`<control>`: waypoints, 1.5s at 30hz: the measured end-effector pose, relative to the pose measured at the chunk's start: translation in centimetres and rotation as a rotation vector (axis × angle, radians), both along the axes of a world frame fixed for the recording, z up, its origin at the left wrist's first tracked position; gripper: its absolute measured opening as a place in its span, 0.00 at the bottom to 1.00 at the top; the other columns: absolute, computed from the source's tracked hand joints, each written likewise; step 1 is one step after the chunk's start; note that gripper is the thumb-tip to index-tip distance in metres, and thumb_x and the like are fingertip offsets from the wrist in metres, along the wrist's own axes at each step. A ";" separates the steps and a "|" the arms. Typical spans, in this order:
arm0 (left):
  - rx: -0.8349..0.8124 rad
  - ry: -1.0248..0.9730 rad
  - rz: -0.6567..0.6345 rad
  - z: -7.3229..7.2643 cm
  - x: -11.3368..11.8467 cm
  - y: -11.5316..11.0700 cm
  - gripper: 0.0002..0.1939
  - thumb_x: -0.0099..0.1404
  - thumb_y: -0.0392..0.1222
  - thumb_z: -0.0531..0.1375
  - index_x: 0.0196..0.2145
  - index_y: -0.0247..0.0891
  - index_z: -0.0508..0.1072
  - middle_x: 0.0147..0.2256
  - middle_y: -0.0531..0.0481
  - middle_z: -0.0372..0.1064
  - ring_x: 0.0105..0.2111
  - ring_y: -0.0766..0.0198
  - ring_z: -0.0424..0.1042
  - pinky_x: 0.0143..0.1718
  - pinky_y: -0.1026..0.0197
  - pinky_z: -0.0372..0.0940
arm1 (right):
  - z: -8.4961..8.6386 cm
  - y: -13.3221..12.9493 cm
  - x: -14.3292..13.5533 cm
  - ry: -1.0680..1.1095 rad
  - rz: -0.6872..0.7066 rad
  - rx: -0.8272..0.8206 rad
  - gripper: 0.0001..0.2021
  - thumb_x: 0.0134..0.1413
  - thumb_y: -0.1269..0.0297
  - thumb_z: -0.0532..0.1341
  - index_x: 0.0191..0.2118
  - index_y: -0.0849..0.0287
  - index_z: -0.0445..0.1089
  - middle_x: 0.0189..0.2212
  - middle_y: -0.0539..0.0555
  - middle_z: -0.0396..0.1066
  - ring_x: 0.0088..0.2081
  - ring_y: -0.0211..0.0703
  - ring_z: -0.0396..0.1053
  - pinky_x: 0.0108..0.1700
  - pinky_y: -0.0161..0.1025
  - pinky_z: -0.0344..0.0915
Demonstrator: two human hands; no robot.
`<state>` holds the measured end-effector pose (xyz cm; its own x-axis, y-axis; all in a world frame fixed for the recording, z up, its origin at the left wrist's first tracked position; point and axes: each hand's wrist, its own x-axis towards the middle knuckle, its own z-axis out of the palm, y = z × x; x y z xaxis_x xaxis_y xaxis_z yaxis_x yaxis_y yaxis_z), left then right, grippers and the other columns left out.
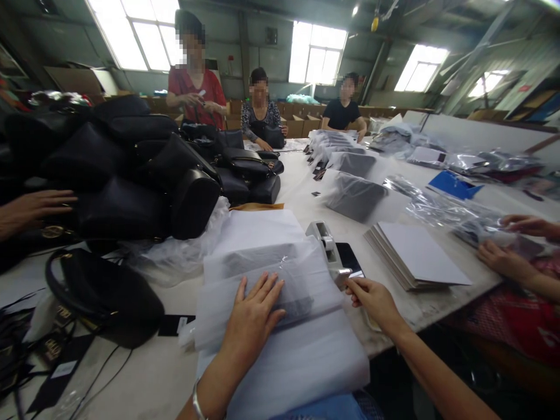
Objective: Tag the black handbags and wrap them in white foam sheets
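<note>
My left hand (258, 306) lies flat with fingers spread on a dark item wrapped in translucent white sheet (301, 280). To its right, my right hand (370, 297) pinches a small piece of clear tape (356, 275) at the front end of a grey tape dispenser (326, 248). A dark phone (347, 256) lies beside the dispenser. More white sheets (315, 361) are spread under and in front of the wrapped item.
Black handbags (118, 204) are piled at the left, where another person's hand (39, 207) rests. A board stack (420, 254), wrapped items (354, 192) and another person's hands (507, 256) are at the right. Three people are across the table.
</note>
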<state>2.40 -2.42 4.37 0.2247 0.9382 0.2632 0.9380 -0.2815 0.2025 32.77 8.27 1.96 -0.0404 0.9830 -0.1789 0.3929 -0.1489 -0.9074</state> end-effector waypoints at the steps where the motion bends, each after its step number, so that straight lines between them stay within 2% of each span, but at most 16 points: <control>1: 0.005 -0.006 0.001 0.1 0.0 0.0 0.26 0.71 0.40 0.56 0.65 0.42 0.60 0.65 0.44 0.59 0.64 0.49 0.59 0.62 0.30 0.55 | 0.3 0.2 0.4 -0.092 0.036 0.023 0.19 0.50 0.43 0.64 0.29 0.57 0.77 0.24 0.52 0.74 0.23 0.42 0.68 0.26 0.39 0.67; 4: 0.039 -0.040 0.023 0.1 -0.6 0.2 0.26 0.71 0.31 0.50 0.65 0.42 0.60 0.65 0.44 0.58 0.64 0.53 0.61 0.62 0.35 0.58 | 2.0 0.0 1.4 -0.353 0.149 0.173 0.17 0.57 0.46 0.59 0.33 0.54 0.78 0.26 0.51 0.75 0.25 0.44 0.71 0.30 0.40 0.66; 6: 0.065 -0.087 0.068 0.0 -1.5 0.4 0.30 0.69 0.24 0.46 0.65 0.42 0.61 0.66 0.46 0.57 0.64 0.57 0.61 0.62 0.44 0.61 | 3.8 -0.2 1.5 -0.469 0.263 0.337 0.15 0.61 0.50 0.58 0.37 0.52 0.78 0.29 0.51 0.76 0.29 0.45 0.73 0.35 0.39 0.66; 10: 0.074 -0.202 0.156 -0.2 -4.0 1.2 0.31 0.67 0.23 0.45 0.63 0.42 0.63 0.65 0.47 0.59 0.63 0.59 0.63 0.59 0.54 0.66 | 8.3 0.1 -1.2 -0.534 0.641 0.601 0.13 0.66 0.56 0.56 0.39 0.52 0.77 0.34 0.53 0.76 0.35 0.44 0.73 0.39 0.37 0.64; 13: 0.063 -0.260 0.173 -0.1 -6.0 2.0 0.25 0.70 0.30 0.50 0.62 0.41 0.65 0.65 0.45 0.59 0.62 0.56 0.63 0.60 0.51 0.65 | 11.0 1.2 -5.7 -0.488 0.950 0.731 0.13 0.67 0.58 0.56 0.37 0.55 0.76 0.29 0.53 0.74 0.32 0.40 0.70 0.35 0.35 0.61; 16: 0.047 -0.299 0.204 0.1 -7.8 2.7 0.26 0.69 0.38 0.59 0.63 0.40 0.64 0.65 0.42 0.59 0.63 0.52 0.61 0.63 0.47 0.61 | 12.2 2.7 -11.6 -0.449 1.195 0.785 0.15 0.65 0.57 0.58 0.32 0.58 0.75 0.25 0.52 0.71 0.27 0.37 0.67 0.32 0.34 0.58; 20: 0.012 -0.378 0.192 0.2 -9.6 3.2 0.33 0.64 0.45 0.65 0.64 0.40 0.62 0.63 0.40 0.62 0.63 0.50 0.60 0.64 0.44 0.57 | 12.1 4.7 -19.3 -0.575 1.414 0.790 0.14 0.61 0.55 0.61 0.29 0.56 0.76 0.24 0.50 0.74 0.26 0.37 0.68 0.29 0.34 0.55; 24: 0.002 -0.459 0.163 0.0 -10.6 3.6 0.35 0.62 0.44 0.67 0.65 0.41 0.61 0.62 0.41 0.64 0.62 0.52 0.62 0.63 0.46 0.58 | 11.8 5.9 -24.7 -0.916 1.547 0.760 0.11 0.55 0.53 0.63 0.30 0.53 0.79 0.24 0.51 0.77 0.26 0.41 0.70 0.27 0.35 0.51; 28: 0.010 -0.499 0.162 -0.1 -10.8 3.8 0.36 0.62 0.43 0.68 0.65 0.42 0.61 0.62 0.41 0.64 0.61 0.52 0.62 0.63 0.46 0.58 | 12.0 5.7 -26.9 -1.146 1.564 0.766 0.15 0.54 0.49 0.63 0.33 0.54 0.81 0.25 0.56 0.78 0.28 0.47 0.73 0.28 0.37 0.53; 31: 0.011 -0.507 0.158 -0.2 -10.8 3.8 0.37 0.61 0.43 0.68 0.65 0.43 0.61 0.61 0.42 0.64 0.61 0.51 0.62 0.63 0.46 0.57 | 12.1 5.8 -27.2 -1.239 1.499 0.811 0.24 0.51 0.41 0.63 0.34 0.60 0.81 0.26 0.61 0.77 0.30 0.51 0.74 0.29 0.38 0.56; 34: 0.002 -0.510 0.159 -0.2 -10.7 3.8 0.37 0.61 0.42 0.68 0.65 0.43 0.61 0.62 0.42 0.64 0.62 0.52 0.61 0.63 0.46 0.57 | 11.7 7.1 -27.0 -1.247 1.419 0.824 0.35 0.45 0.30 0.62 0.34 0.63 0.80 0.27 0.65 0.77 0.30 0.54 0.75 0.30 0.39 0.57; 36: -0.001 -0.512 0.161 -0.2 -10.8 3.8 0.37 0.62 0.42 0.67 0.65 0.43 0.60 0.62 0.42 0.63 0.62 0.52 0.61 0.64 0.46 0.57 | 11.3 8.5 -26.4 -1.184 1.389 0.783 0.35 0.43 0.28 0.61 0.33 0.60 0.79 0.27 0.62 0.77 0.30 0.52 0.74 0.30 0.38 0.57; 38: -0.006 -0.513 0.164 -0.2 -10.9 3.8 0.37 0.61 0.43 0.67 0.65 0.43 0.60 0.62 0.42 0.63 0.62 0.52 0.62 0.63 0.46 0.57 | 10.9 9.9 -25.3 -1.117 1.296 0.728 0.31 0.43 0.29 0.63 0.30 0.56 0.78 0.26 0.58 0.77 0.30 0.50 0.74 0.29 0.37 0.56; 41: -0.016 -0.519 0.170 0.0 -11.0 3.9 0.38 0.60 0.43 0.68 0.65 0.42 0.61 0.62 0.41 0.63 0.61 0.51 0.62 0.63 0.46 0.57 | 10.7 10.8 -22.5 -1.095 1.005 0.688 0.22 0.53 0.39 0.64 0.32 0.55 0.77 0.29 0.56 0.78 0.33 0.50 0.75 0.30 0.37 0.59; 43: -0.012 -0.528 0.171 0.1 -11.0 3.9 0.37 0.60 0.43 0.68 0.65 0.42 0.61 0.62 0.41 0.63 0.61 0.51 0.63 0.63 0.46 0.57 | 10.4 9.7 -20.0 -1.058 0.828 0.711 0.15 0.63 0.50 0.59 0.39 0.56 0.76 0.35 0.56 0.79 0.36 0.49 0.75 0.34 0.39 0.63; 45: 0.001 -0.534 0.170 0.1 -10.9 3.7 0.36 0.60 0.43 0.68 0.64 0.42 0.62 0.62 0.42 0.63 0.61 0.52 0.63 0.63 0.46 0.57 | 9.7 7.1 -17.3 -0.901 0.763 0.788 0.14 0.68 0.57 0.54 0.46 0.56 0.74 0.42 0.56 0.78 0.41 0.47 0.75 0.40 0.40 0.67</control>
